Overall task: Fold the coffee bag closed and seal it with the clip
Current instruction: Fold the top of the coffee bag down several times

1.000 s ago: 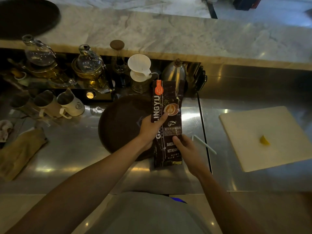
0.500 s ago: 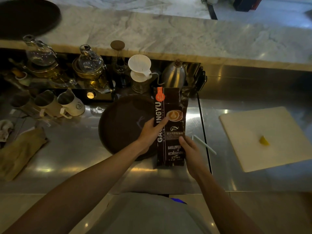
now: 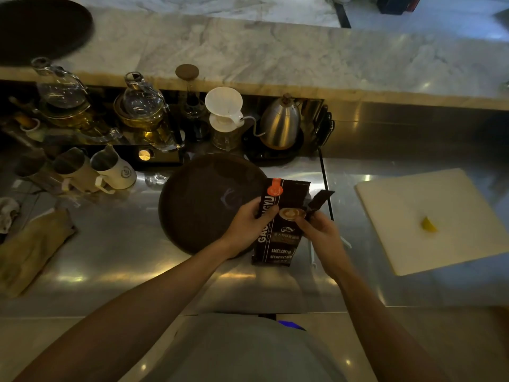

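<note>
Coffee bag upright on steel counter, just right of round brown tray | your left hand clamps its left edge, right hand pinches its dark side flap | top unfolded | white clip on the counter beside the bag, unused.

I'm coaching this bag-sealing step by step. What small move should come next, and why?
Probably flatten the bag's loose top and start the first fold. The coffee bag stands on the counter with a flap sticking out, pinched by the right hand, while the left hand steadies its side.
</note>
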